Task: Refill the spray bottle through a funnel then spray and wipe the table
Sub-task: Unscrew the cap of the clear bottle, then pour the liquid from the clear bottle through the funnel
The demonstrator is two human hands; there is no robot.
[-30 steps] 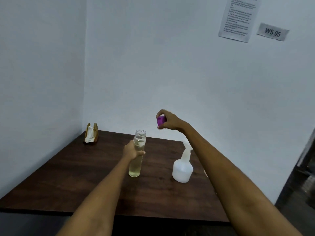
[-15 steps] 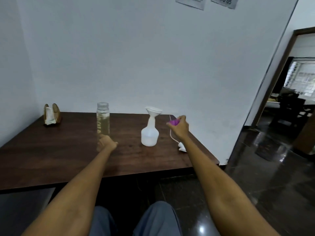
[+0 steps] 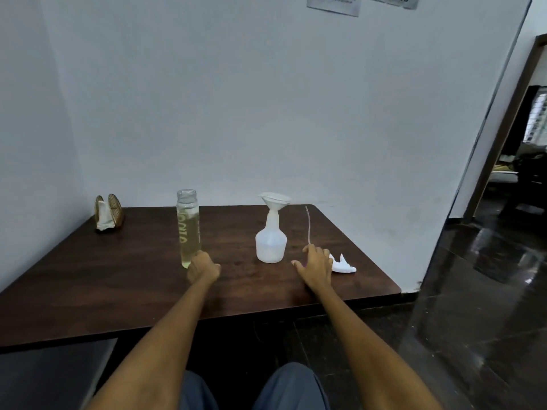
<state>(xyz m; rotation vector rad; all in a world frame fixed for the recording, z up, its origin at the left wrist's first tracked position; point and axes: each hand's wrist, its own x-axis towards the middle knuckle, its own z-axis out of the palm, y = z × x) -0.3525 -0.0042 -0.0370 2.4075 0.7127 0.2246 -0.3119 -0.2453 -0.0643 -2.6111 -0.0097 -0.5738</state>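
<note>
Spray bottle: white and translucent, standing upright on the table right of centre in the frame; its long axis is vertical and its open neck points straight up.
Funnel: white, seated in the bottle's neck with the wide mouth upward and slightly tilted.
Bottle contents: the body looks pale and milky; a liquid level cannot be made out.
Clear bottle: tall, uncapped, upright, left of the spray bottle and well apart from it; it holds a pale yellowish liquid up to about its shoulder. Printed lettering runs down its side but is unreadable.
Spray head: white trigger part lying on its side on the table, at the right, just beside the right hand; its thin tube rises back toward the wall.
Left hand: low on the table at the foot of the clear bottle, fingers loosely curled, gripping nothing visible; whether it touches the bottle cannot be told.
Right hand: between spray bottle and spray head, fingers spread and reaching forward, palm down; anything beneath the palm is hidden.
Napkin holder: far left of the table, by the wall, holding white paper.
Wall notices: cut off by the top edge, text illegible.
</note>
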